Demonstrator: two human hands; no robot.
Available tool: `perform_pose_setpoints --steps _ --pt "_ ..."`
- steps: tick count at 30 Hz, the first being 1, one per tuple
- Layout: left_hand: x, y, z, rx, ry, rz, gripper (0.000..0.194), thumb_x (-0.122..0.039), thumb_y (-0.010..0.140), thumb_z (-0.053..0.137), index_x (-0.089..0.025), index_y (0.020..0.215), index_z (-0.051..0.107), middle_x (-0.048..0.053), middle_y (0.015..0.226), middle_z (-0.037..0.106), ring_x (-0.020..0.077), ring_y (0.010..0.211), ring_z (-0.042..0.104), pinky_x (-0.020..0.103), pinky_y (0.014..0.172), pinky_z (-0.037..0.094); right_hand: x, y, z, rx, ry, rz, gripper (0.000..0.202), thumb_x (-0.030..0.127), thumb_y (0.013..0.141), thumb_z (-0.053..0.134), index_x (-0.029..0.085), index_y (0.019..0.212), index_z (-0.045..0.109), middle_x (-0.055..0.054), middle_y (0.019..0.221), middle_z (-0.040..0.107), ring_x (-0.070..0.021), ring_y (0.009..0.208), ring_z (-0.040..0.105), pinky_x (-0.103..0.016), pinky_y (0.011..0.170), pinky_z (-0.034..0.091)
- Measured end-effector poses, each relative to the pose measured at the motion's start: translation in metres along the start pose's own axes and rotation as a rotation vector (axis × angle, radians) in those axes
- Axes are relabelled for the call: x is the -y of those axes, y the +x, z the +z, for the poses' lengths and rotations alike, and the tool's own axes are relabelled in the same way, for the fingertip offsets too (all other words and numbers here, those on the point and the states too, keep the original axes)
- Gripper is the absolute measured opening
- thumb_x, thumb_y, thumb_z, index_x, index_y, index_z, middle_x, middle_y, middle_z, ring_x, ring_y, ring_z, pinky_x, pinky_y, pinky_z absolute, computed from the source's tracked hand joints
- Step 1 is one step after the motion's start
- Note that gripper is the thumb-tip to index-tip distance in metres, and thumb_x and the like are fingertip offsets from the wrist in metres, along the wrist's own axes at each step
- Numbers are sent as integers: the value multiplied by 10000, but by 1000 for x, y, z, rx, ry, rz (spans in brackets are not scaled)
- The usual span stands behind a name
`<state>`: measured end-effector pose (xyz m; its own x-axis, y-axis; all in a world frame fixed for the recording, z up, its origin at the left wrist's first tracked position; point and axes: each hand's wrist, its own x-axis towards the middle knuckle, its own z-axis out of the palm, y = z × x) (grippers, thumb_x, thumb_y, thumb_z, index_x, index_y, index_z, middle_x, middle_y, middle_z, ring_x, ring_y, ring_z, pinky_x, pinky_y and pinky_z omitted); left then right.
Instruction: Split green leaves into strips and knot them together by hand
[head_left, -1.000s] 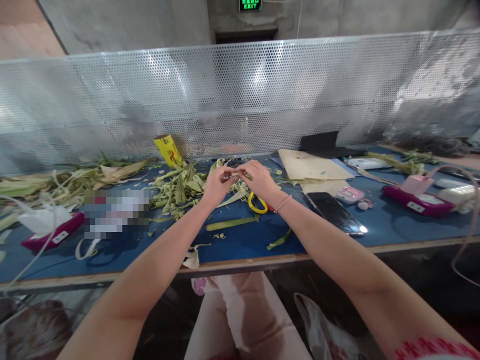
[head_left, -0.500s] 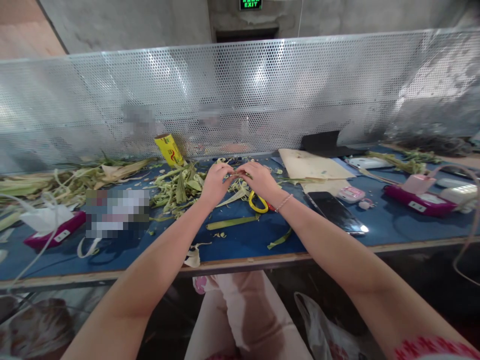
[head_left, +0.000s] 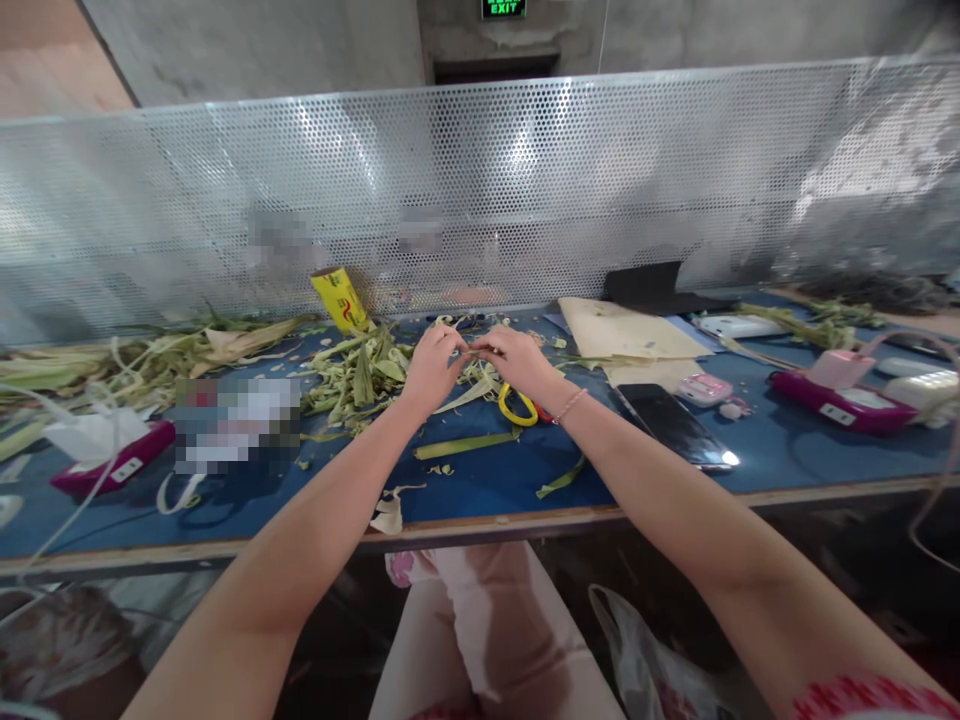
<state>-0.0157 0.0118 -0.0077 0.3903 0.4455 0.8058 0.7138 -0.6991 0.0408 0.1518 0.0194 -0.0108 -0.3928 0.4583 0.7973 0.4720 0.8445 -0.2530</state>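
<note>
Over the middle of the blue table, my left hand point(head_left: 435, 368) and my right hand point(head_left: 523, 362) meet fingertip to fingertip. Both are closed in a pinch on a thin strip of dried husk point(head_left: 474, 353), mostly hidden by the fingers. To the left of my left hand lies a heap of curled, knotted pale-green husk pieces point(head_left: 364, 372). Yellow-handled scissors point(head_left: 517, 408) rest just below my right hand, their blades out of sight. Closer to me, a flat green husk strip point(head_left: 465, 445) lies on the table, with a shorter green strip point(head_left: 560, 480) to its right.
A perforated metal screen point(head_left: 465, 190) runs along the back. At left are loose husks point(head_left: 217, 345), a yellow tube point(head_left: 339, 299) and a magenta power strip point(head_left: 112, 470). At right lie a phone point(head_left: 675, 425), a pink case point(head_left: 705, 389), brown paper point(head_left: 626, 328) and another power strip point(head_left: 840, 405).
My hands stay in almost the same place, with only a slight shift of the fingers around the strip. The things on the table lie as before.
</note>
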Motion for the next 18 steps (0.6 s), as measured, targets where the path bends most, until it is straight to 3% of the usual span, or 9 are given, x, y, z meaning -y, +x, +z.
perform_pose_setpoints --steps 9,15,18 --pt "-5 1 3 -18 -249 -81 75 -190 722 583 -175 721 509 4 742 514 93 626 486 248 600 452 5 0 -1 -63 28 67 124 86 742 528 174 742 615 -27 731 609 -139 715 548 -263 657 442" --pt "-13 2 1 -7 -450 -238 83 -242 721 580 -171 762 569 28 797 551 102 700 537 231 581 473 6 0 -5 -129 -3 46 157 73 744 495 177 734 612 -26 729 608 -144 727 549 -281 679 445" --pt "-14 3 -2 2 -472 -251 74 -247 734 572 -175 746 586 39 820 571 113 743 550 217 563 468 7 0 -4 -124 -22 12 166 66 747 484 175 753 610 -35 752 613 -154 759 551 -292 696 449"
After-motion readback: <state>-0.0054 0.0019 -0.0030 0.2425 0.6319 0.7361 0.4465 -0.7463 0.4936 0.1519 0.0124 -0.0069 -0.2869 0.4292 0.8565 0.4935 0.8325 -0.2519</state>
